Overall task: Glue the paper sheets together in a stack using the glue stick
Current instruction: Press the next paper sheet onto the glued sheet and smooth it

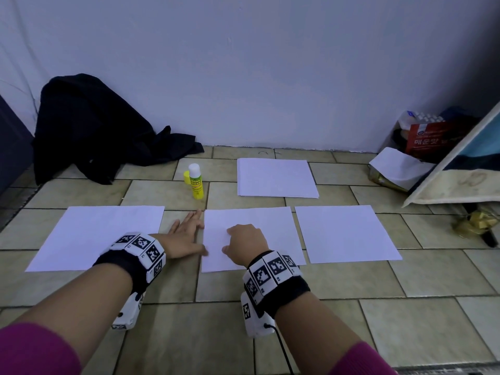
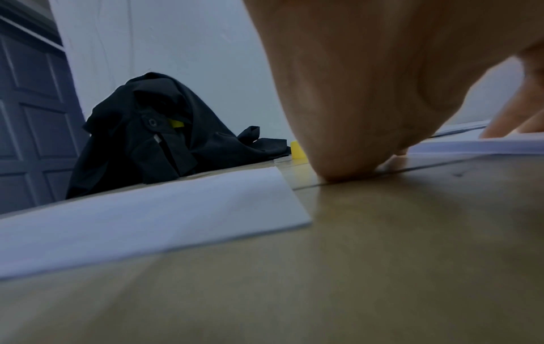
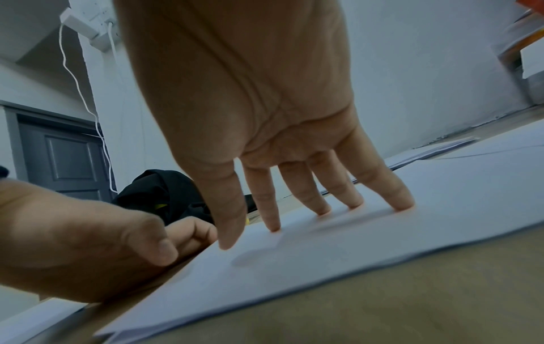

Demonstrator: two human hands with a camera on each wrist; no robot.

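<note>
Three white sheets lie in a row on the tiled floor: a left sheet (image 1: 97, 236), a middle sheet (image 1: 259, 228) and a right sheet (image 1: 343, 232). A thin paper stack (image 1: 276, 177) lies behind them. My right hand (image 1: 230, 239) presses its straight fingertips (image 3: 322, 209) down on the middle sheet (image 3: 353, 244), whose near corner shows layered edges. My left hand (image 1: 194, 234) lies flat on the floor at that sheet's left edge, thumb touching the edge. The glue stick (image 1: 195, 181) stands upright and uncapped, with its yellow cap (image 1: 186, 176) beside it.
A dark jacket (image 1: 92, 131) is heaped against the wall at the back left. At the back right stand boxes and bags (image 1: 422, 142) and a leaning board (image 1: 460, 171). A grey door (image 2: 29, 116) is at the far left.
</note>
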